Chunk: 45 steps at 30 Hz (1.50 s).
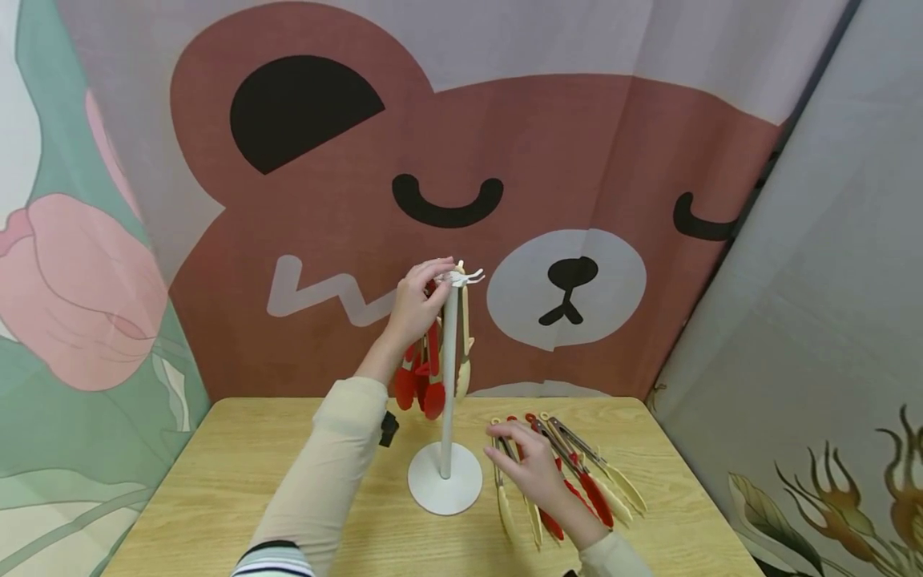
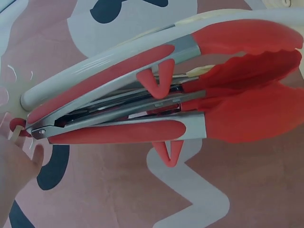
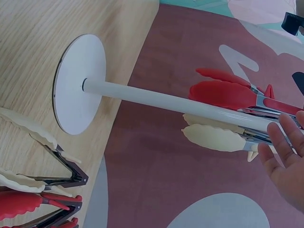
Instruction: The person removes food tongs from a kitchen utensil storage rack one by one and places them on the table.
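Note:
My left hand (image 1: 418, 304) is at the top of a white stand (image 1: 449, 361), its fingers reaching over the white hooks (image 1: 469, 278). In the left wrist view its fingers are right at the red loop (image 2: 18, 124) of red-tipped tongs (image 2: 251, 114), which hang in a bunch with their heads apart. Cream-tipped tongs (image 3: 213, 137) hang on the other side of the pole. My right hand (image 1: 534, 465) hovers above the tongs on the table, fingers extended and nothing held; in the right wrist view its spread fingers (image 3: 285, 142) overlap the hanging tongs.
Several red and cream tongs (image 1: 577, 465) lie side by side on the wooden table (image 1: 238, 481), right of the stand's round white base (image 1: 445, 489). A curtain with a bear print (image 1: 324, 200) hangs behind the table. Grey cloth (image 1: 815, 280) hangs along the right.

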Available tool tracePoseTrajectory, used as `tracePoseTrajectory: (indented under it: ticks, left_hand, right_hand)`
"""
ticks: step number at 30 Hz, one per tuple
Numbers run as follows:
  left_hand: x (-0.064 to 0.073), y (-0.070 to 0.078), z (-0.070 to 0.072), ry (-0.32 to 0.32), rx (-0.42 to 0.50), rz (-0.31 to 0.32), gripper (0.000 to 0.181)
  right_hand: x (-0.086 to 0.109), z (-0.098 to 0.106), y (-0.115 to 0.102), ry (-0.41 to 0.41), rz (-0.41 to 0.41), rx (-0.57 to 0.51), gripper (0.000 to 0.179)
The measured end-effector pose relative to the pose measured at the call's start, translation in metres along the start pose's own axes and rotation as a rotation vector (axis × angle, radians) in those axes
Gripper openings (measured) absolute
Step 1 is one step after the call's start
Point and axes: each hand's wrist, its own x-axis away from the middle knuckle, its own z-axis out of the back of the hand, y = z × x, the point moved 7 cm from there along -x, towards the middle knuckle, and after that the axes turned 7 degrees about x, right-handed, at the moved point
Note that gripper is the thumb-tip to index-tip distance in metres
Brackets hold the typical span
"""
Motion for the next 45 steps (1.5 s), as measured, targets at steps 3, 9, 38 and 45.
tracePoseTrajectory:
  ticks: [3, 9, 38, 45]
  left_hand:
    - [0.0, 0.003, 0.004, 0.037, 0.03, -0.047, 0.022]
    - [0.003, 0.01, 0.009, 0.052, 0.025, -0.073, 0.022]
    - [0.062, 0.057, 0.018, 0.069, 0.112, 0.002, 0.02]
    - [0.082, 0.051, 0.017, 0.051, 0.083, 0.031, 0.02]
  right_hand:
    - [0.0, 0.0, 0.0, -0.001, 0.001, -0.004, 0.032]
    - [-0.001, 0.001, -0.002, 0.009, 0.01, -0.004, 0.032]
    - [0.0, 0.003, 0.002, 0.002, -0.04, -0.036, 0.028]
    - [-0.004, 0.003, 0.001, 0.009, 0.004, -0.024, 0.03]
